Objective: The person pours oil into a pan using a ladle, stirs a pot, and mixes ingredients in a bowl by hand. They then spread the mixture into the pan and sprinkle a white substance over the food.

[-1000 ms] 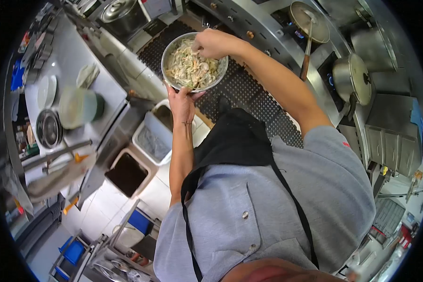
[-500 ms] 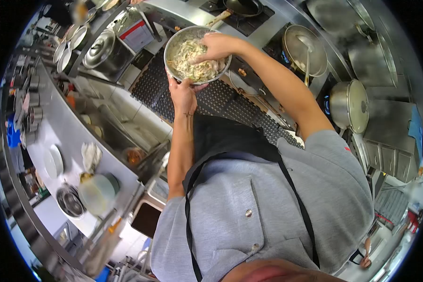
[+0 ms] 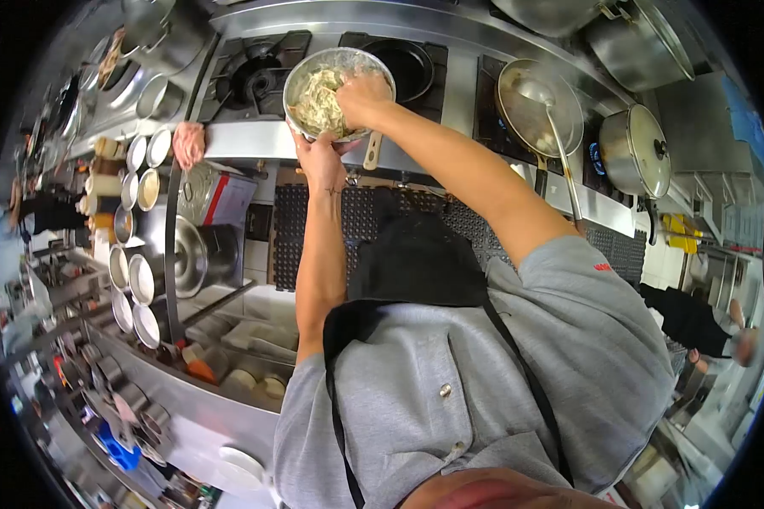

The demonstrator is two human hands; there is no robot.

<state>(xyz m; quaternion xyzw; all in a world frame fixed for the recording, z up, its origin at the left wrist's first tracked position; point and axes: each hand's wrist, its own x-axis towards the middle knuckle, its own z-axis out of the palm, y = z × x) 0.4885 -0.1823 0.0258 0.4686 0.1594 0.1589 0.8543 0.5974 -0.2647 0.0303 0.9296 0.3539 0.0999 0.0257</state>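
Note:
A round metal mixing bowl [image 3: 293, 78] is held up in front of the stove, tilted slightly toward me. Pale shredded vegetable mixture [image 3: 318, 103], looking coated in batter or dressing, fills much of it. My left hand [image 3: 321, 161] grips the bowl from below at its near side. My right hand [image 3: 365, 97] reaches into the bowl from the right, fingers curled down into the mixture and their tips hidden. Behind the bowl, a black frying pan [image 3: 406, 68] sits on a burner, its beige handle [image 3: 372, 151] pointing toward me.
A wide pan [image 3: 518, 110] with a ladle [image 3: 556, 123] and a lidded pot [image 3: 632, 153] occupy the right burners. At left are an open burner [image 3: 259, 81], stacked bowls [image 3: 144, 280] and a large lidded pot [image 3: 187, 250]. A co-worker [image 3: 696, 322] is at far right; a black mat [image 3: 314, 233] covers the floor.
My body and view have turned left, bringing the bowl from over the floor mat to the stove front. My right hand sits deeper in the mixture; my left still grips the bowl.

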